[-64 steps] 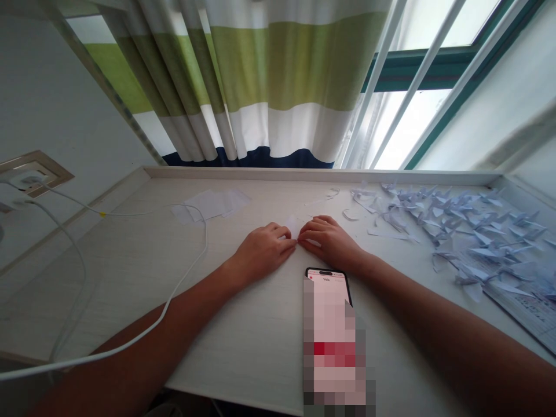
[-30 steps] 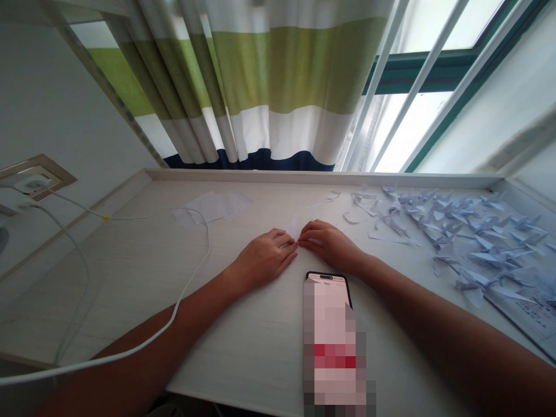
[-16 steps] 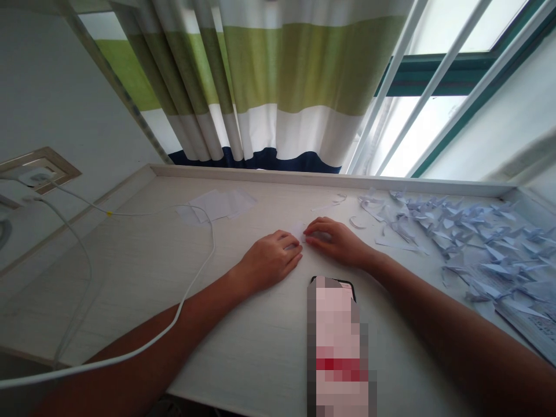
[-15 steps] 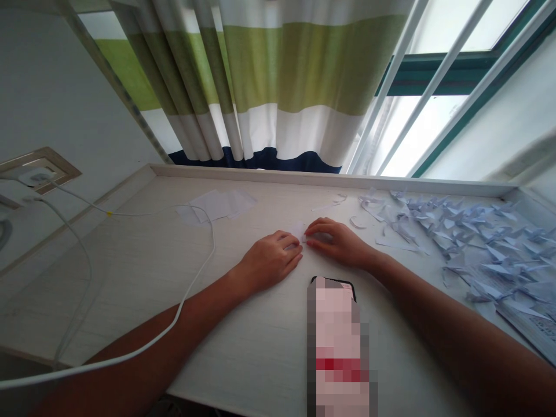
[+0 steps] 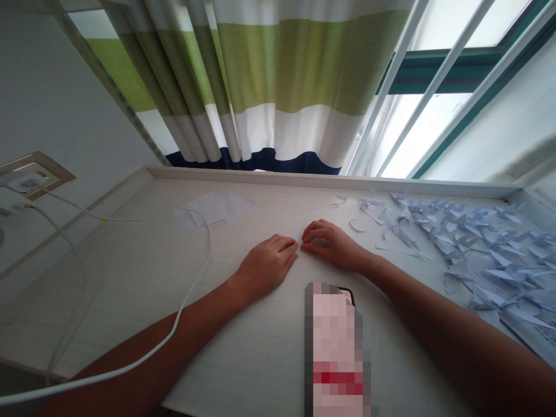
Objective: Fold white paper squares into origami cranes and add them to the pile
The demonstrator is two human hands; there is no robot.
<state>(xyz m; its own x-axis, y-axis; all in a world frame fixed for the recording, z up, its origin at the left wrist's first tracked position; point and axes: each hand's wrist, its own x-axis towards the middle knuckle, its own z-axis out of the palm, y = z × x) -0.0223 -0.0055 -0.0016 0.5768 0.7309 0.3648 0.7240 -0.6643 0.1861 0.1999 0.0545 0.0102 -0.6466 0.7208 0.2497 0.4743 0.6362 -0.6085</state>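
Hardly anything has moved since a moment ago: both hands stay in the middle of the desk [image 5: 130, 278], fingertips meeting over the small white paper [image 5: 299, 234]. The left hand [image 5: 267, 266] lies flat, fingers together, pressing the paper's near edge, while the right hand [image 5: 332, 246] curls its fingers onto it; I cannot tell whether it pinches or only presses. Judging by the heap of folded cranes [image 5: 490, 255] at the right and the few flat squares [image 5: 215, 207] far left, many pieces are done, this one is mid-fold, and some sheets remain.
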